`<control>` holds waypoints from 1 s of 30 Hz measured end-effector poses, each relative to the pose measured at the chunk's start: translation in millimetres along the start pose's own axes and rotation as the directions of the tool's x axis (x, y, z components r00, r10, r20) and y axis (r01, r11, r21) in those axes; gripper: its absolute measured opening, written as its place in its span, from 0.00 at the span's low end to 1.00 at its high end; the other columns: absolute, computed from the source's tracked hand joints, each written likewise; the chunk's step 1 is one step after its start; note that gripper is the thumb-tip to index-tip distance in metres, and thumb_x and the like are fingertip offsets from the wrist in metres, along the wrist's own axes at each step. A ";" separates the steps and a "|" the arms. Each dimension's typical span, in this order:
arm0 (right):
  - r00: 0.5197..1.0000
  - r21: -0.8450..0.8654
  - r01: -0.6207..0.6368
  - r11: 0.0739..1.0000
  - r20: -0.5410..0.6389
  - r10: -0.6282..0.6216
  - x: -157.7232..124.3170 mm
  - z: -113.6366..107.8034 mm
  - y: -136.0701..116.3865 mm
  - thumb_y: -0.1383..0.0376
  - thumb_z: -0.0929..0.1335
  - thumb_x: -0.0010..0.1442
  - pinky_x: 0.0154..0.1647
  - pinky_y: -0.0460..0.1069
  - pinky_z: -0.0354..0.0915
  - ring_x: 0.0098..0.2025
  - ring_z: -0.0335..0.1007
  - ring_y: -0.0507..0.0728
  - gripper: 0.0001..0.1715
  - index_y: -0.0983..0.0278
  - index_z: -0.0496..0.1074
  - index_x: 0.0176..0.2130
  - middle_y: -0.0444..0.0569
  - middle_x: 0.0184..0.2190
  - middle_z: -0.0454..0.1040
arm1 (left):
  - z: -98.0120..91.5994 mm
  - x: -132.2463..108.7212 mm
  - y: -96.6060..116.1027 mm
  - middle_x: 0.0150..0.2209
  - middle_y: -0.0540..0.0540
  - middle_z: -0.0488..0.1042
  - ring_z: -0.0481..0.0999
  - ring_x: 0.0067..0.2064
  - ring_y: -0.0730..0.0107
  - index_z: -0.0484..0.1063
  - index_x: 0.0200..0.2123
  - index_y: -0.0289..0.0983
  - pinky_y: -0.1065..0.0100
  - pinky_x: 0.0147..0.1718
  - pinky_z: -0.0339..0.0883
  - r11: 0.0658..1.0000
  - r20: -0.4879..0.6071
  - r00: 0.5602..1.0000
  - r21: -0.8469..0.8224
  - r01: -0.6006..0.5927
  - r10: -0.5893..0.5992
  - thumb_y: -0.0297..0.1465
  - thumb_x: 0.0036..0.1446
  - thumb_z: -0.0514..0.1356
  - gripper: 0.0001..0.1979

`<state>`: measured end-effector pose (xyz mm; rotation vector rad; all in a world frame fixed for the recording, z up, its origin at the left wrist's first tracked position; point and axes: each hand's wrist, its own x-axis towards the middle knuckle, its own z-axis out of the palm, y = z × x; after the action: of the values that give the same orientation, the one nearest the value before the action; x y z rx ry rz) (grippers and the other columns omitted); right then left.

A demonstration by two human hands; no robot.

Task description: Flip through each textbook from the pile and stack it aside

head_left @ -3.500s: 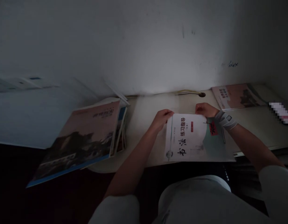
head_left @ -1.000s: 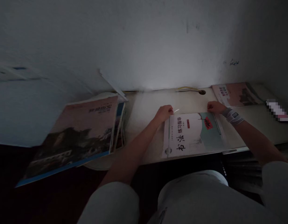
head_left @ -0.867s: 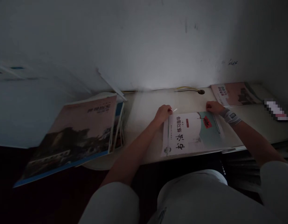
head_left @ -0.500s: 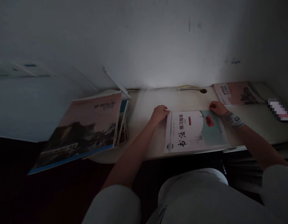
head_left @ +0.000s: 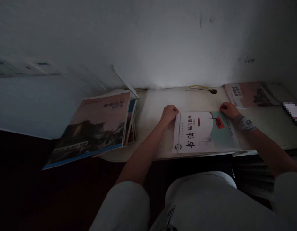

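A calligraphy workbook (head_left: 203, 138) with a white and green cover lies flat before me, close to the desk's front edge. At its far left corner, my left hand (head_left: 170, 114) is closed, with the fingertips pinching the corner. My right hand (head_left: 229, 110) is also closed, its fingertips at the far edge near the red mark on the cover. A grey band with a dark square face (head_left: 247, 123) is around my right wrist. The undersides of the fingers are hidden.
On the left, a stack of large books (head_left: 95, 125) overhangs the desk (head_left: 160, 147). A pinkish history book (head_left: 251, 94) lies at the back right, with a phone (head_left: 294, 112) beyond it. A yellow cable (head_left: 199, 86) runs into a hole by the wall.
The fingers of my left hand have drawn together at the workbook's corner. My right hand stays at the far edge. The whole view has shifted slightly, and the workbook keeps its place.
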<state>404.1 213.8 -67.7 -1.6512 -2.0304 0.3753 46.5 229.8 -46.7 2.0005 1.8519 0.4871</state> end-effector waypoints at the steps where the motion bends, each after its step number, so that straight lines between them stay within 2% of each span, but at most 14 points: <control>1: 1.000 -0.035 0.013 0.999 -0.021 -0.013 -2.2 0.7 -1.6 0.67 0.65 0.51 0.37 0.52 0.66 0.31 0.68 0.56 0.08 0.65 0.72 0.33 0.49 0.29 0.73 | -0.1 -2.7 1.3 0.36 0.42 0.77 0.74 0.40 0.63 0.74 0.38 0.36 0.63 0.43 0.66 1.000 -0.011 1.000 0.004 -0.005 0.005 0.25 0.52 0.57 0.10; 3: 0.995 -0.159 0.046 0.986 -0.081 -0.059 -7.9 1.5 -7.9 0.68 0.65 0.52 0.42 0.54 0.66 0.37 0.69 0.59 0.15 0.68 0.72 0.41 0.55 0.36 0.74 | 0.8 -11.2 7.8 0.43 0.39 0.75 0.73 0.46 0.60 0.68 0.50 0.35 0.61 0.46 0.65 0.996 -0.074 0.995 0.065 -0.056 0.061 0.24 0.53 0.55 0.19; 5: 0.983 -0.322 0.072 0.944 -0.137 -0.121 -15.1 2.3 -20.4 0.69 0.63 0.54 0.48 0.58 0.64 0.46 0.68 0.63 0.20 0.70 0.70 0.48 0.61 0.45 0.71 | 5.4 -24.5 20.7 0.53 0.34 0.68 0.67 0.54 0.56 0.62 0.57 0.33 0.58 0.51 0.61 0.965 -0.136 0.970 0.196 -0.173 0.201 0.23 0.56 0.52 0.24; 6: 0.977 -0.386 0.086 0.918 -0.147 -0.153 -19.1 3.3 -29.4 0.69 0.62 0.56 0.50 0.59 0.62 0.50 0.65 0.65 0.21 0.70 0.69 0.50 0.63 0.50 0.69 | 9.7 -32.9 29.6 0.57 0.33 0.65 0.63 0.58 0.55 0.61 0.58 0.31 0.56 0.54 0.58 0.933 -0.133 0.949 0.265 -0.244 0.286 0.23 0.57 0.50 0.24; 8: 0.967 -0.460 0.137 0.877 -0.129 -0.219 -27.8 7.8 -52.8 0.69 0.60 0.60 0.55 0.62 0.58 0.56 0.61 0.66 0.21 0.70 0.68 0.51 0.64 0.55 0.65 | 23.0 -53.0 51.0 0.61 0.33 0.60 0.55 0.63 0.54 0.61 0.57 0.28 0.54 0.58 0.51 0.858 -0.033 0.907 0.341 -0.385 0.420 0.23 0.60 0.46 0.22; 11: 0.947 -0.430 0.274 0.860 -0.035 -0.320 -41.0 22.0 -93.8 0.67 0.57 0.63 0.60 0.61 0.52 0.61 0.56 0.64 0.22 0.70 0.66 0.54 0.62 0.58 0.63 | 48.3 -85.2 82.2 0.61 0.33 0.59 0.51 0.65 0.51 0.63 0.57 0.28 0.49 0.59 0.48 0.783 0.167 0.849 0.329 -0.528 0.502 0.29 0.63 0.44 0.22; 13: 0.927 -0.365 0.358 0.860 0.031 -0.373 -47.3 34.1 -115.2 0.62 0.57 0.65 0.62 0.61 0.50 0.63 0.53 0.63 0.24 0.70 0.64 0.56 0.61 0.60 0.61 | 62.5 -101.7 95.1 0.59 0.32 0.62 0.53 0.64 0.48 0.63 0.57 0.28 0.45 0.59 0.46 0.749 0.233 0.808 0.304 -0.589 0.541 0.34 0.63 0.46 0.23; 15: 0.916 -0.303 0.399 0.866 0.083 -0.393 -48.8 44.5 -124.7 0.58 0.57 0.65 0.62 0.60 0.51 0.63 0.53 0.62 0.26 0.68 0.63 0.57 0.59 0.60 0.61 | 71.6 -111.1 99.4 0.58 0.31 0.64 0.55 0.63 0.47 0.61 0.59 0.29 0.44 0.60 0.42 0.736 0.238 0.784 0.270 -0.621 0.574 0.37 0.63 0.47 0.25; 19: 0.884 -0.097 0.443 0.891 0.214 -0.416 -39.3 53.0 -108.5 0.55 0.57 0.65 0.60 0.59 0.57 0.61 0.57 0.60 0.26 0.62 0.65 0.57 0.53 0.58 0.65 | 78.2 -116.0 94.5 0.57 0.27 0.64 0.55 0.63 0.45 0.62 0.58 0.26 0.45 0.60 0.42 0.762 0.178 0.794 0.220 -0.609 0.582 0.43 0.62 0.46 0.30; 22: 0.878 0.007 0.445 0.895 0.194 -0.438 -32.0 52.8 -88.3 0.55 0.57 0.65 0.61 0.60 0.57 0.61 0.57 0.61 0.26 0.64 0.66 0.56 0.55 0.58 0.65 | 78.9 -113.8 91.0 0.57 0.27 0.64 0.54 0.63 0.45 0.63 0.57 0.27 0.45 0.60 0.43 0.782 0.145 0.808 0.201 -0.590 0.571 0.43 0.62 0.46 0.29; 27: 0.903 -0.038 0.424 0.905 0.094 -0.420 -30.7 53.8 -77.8 0.56 0.57 0.65 0.61 0.59 0.58 0.59 0.61 0.61 0.26 0.66 0.69 0.53 0.56 0.55 0.69 | 67.2 -84.9 78.5 0.59 0.30 0.62 0.56 0.63 0.52 0.63 0.56 0.26 0.54 0.61 0.47 0.779 0.187 0.808 0.217 -0.588 0.558 0.37 0.63 0.45 0.25; 30: 0.895 -0.074 0.444 0.893 0.096 -0.437 -31.2 52.6 -78.5 0.59 0.57 0.65 0.61 0.58 0.58 0.59 0.62 0.61 0.25 0.69 0.69 0.53 0.58 0.55 0.68 | 52.6 -60.4 61.2 0.61 0.31 0.60 0.57 0.62 0.55 0.59 0.58 0.24 0.59 0.61 0.48 0.806 0.157 0.858 0.297 -0.513 0.489 0.36 0.64 0.45 0.26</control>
<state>315.2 170.5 -78.7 -1.1829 -2.4326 0.1838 120.8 163.6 -62.7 2.7165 1.4093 0.2387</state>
